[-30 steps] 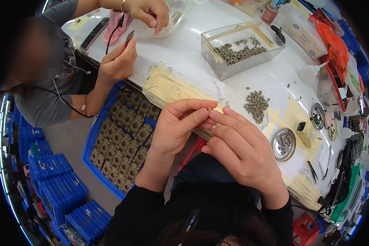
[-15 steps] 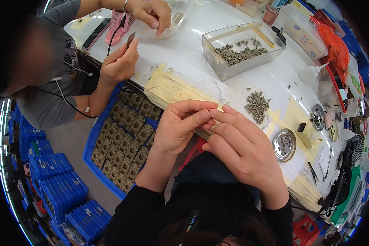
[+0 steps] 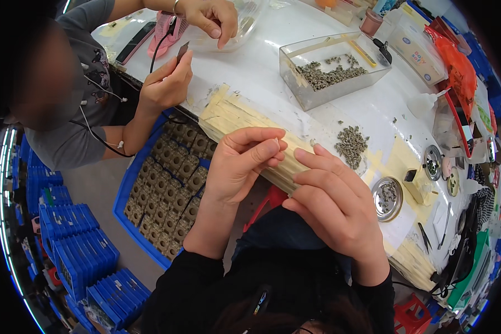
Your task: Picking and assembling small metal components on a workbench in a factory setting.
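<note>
My left hand [image 3: 236,167] is raised over the taped front edge of the table [image 3: 245,123]. Its thumb and forefinger are pinched together on a tiny pale piece that I cannot make out. Just to the right, my right hand [image 3: 337,195] is apart from it, fingers loosely bent and spread, with nothing visible in them. Beyond the hands, a loose pile of small grey metal parts [image 3: 351,146] lies on the table. Behind that pile, a clear plastic box [image 3: 317,100] holds many more of these parts.
A round metal tin [image 3: 376,209] with small parts stands to the right, near black tweezers [image 3: 425,237]. At lower left is a blue tray [image 3: 142,250] of brownish blocks with round holes. At upper left, a co-worker's hand [image 3: 170,83] holds a small dark flat piece [image 3: 182,51].
My hands, which met at the fingertips, have parted. The right hand has drawn back a little to the right and its fingers have spread; the left keeps its pinch.
</note>
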### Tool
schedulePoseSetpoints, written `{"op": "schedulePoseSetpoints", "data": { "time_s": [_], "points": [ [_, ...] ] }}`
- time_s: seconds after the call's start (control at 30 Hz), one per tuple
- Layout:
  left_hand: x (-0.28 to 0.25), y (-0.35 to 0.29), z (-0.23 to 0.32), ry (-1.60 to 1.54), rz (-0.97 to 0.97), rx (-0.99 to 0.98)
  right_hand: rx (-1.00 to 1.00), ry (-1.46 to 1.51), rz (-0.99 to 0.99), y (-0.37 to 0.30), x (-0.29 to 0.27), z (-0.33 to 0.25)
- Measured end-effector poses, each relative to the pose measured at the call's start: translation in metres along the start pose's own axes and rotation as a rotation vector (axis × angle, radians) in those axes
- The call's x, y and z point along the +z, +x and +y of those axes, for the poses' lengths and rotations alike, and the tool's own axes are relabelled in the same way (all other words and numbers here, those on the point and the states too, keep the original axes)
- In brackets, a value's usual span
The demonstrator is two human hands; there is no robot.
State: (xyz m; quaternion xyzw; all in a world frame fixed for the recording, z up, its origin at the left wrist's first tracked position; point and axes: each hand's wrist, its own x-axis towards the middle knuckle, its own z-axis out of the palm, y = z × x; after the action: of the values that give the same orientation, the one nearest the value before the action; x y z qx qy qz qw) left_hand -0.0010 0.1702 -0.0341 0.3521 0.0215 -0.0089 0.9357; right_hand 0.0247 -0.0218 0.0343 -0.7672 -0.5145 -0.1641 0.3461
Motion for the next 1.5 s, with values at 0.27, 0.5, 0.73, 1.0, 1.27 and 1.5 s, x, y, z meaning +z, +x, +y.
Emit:
{"op": "schedulePoseSetpoints", "data": {
  "time_s": [0.27, 0.5, 0.73, 1.0, 1.27, 1.5],
  "points": [
    [-0.012, 0.012, 0.004, -0.068, 0.032, 0.137, 0.138, 0.040, 0.040, -0.019, -0.018, -0.007],
    [-0.009, 0.019, 0.002, -0.076, 0.020, 0.176, 0.127, 0.044, 0.064, -0.029, -0.022, -0.007],
    [-0.006, 0.018, 0.001, -0.031, 0.027, 0.176, 0.138, 0.057, 0.075, -0.034, -0.023, -0.007],
    [-0.007, 0.018, 0.029, 0.140, 0.106, 0.348, 0.154, 0.068, 0.073, -0.037, -0.025, -0.007],
    [-0.006, 0.025, 0.046, 0.278, 0.098, 0.462, 0.164, 0.070, 0.072, -0.040, -0.026, -0.005],
    [-0.001, 0.032, 0.052, 0.355, 0.095, 0.498, 0.169, 0.067, 0.079, -0.043, -0.028, -0.005]
  ]
}}
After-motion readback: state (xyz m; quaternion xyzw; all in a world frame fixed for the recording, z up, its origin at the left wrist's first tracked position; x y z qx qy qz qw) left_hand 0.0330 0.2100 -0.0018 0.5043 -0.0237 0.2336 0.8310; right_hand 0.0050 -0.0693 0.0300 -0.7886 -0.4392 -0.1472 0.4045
